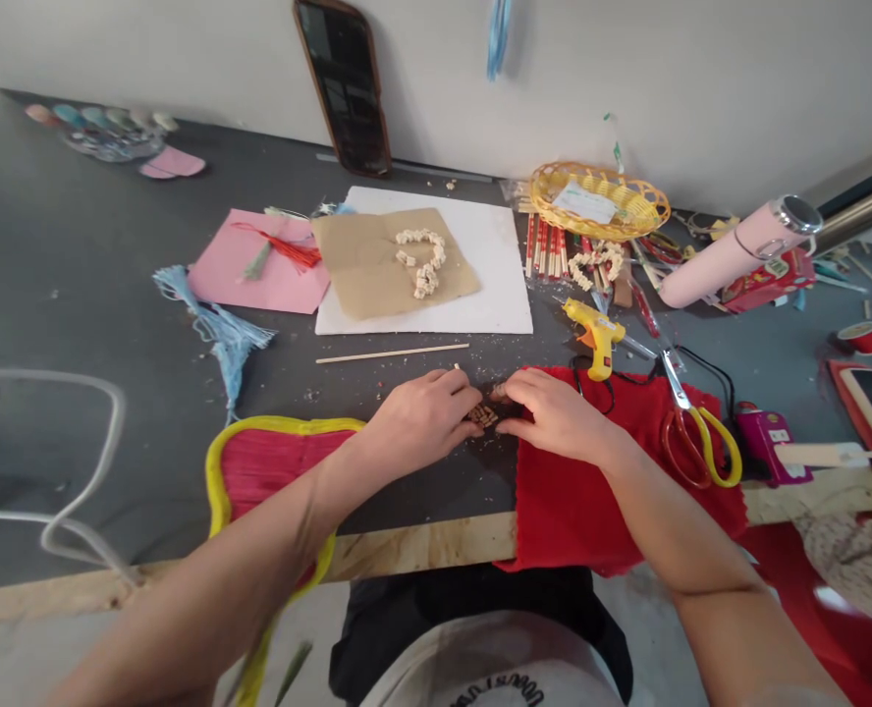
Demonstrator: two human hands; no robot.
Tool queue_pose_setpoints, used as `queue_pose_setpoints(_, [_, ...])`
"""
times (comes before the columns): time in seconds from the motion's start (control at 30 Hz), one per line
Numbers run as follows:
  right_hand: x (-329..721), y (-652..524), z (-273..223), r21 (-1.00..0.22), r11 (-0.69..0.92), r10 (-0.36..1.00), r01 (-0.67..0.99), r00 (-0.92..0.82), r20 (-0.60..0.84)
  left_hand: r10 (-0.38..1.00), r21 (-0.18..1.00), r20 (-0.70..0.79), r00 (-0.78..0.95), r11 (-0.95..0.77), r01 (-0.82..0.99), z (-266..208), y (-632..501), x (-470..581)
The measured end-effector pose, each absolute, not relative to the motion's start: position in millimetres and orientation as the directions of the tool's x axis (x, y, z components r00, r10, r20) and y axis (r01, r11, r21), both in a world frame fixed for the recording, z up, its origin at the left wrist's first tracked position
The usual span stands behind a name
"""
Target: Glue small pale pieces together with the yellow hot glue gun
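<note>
The small wooden pieces (482, 415) lie on the table (75, 295) between both hands, pinched by left hand (421, 420) and right hand (554, 417) fingertips.

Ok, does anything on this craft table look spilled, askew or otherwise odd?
Yes: pale crumbs litter the dark table around both hands. The red cloth droops over the front edge, and the open scissors lie on it. Nothing looks broken.

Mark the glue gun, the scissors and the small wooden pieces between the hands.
glue gun (595, 332): head view, on its yellow body above the grip.
scissors (703, 441): head view, on the yellow handle loops.
small wooden pieces (483, 415): head view, on the little cluster between both hands' fingertips.
</note>
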State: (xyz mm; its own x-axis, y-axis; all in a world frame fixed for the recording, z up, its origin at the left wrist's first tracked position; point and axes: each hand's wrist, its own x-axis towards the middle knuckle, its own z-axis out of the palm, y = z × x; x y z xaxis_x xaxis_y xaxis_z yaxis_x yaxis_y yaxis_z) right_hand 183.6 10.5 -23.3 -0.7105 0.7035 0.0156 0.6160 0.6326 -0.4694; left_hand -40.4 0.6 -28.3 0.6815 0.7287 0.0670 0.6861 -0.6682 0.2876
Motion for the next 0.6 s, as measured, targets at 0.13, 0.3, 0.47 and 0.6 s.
queue_pose_setpoints(0.13, [177.9, 5.5, -26.9, -0.372, 0.642, 0.721, 0.671, -0.693, -0.007, 0.724, 0.279, 0.082, 0.684, -0.676, 0.682, -29.6, -0.5, -38.0])
queue_pose_setpoints(0.3, [168.4, -0.6, -32.1, -0.34, 0.672, 0.711, 0.658, -0.702, 0.045, 0.701, 0.31, 0.082, 0.709, -0.694, 0.65, -28.6, 1.2, -40.0])
queue_pose_setpoints(0.47, [172.0, 4.2, -33.1, -0.473, 0.612, 0.752, 0.634, -0.652, 0.097, 0.698, 0.365, 0.09, 0.711, -0.687, 0.628, -29.8, 4.6, -44.1])
queue_pose_setpoints(0.6, [170.9, 3.1, -32.8, -0.379, 0.65, 0.725, 0.659, -0.687, 0.048, 0.696, 0.339, 0.103, 0.711, -0.696, 0.633, -31.1, 4.7, -42.8])
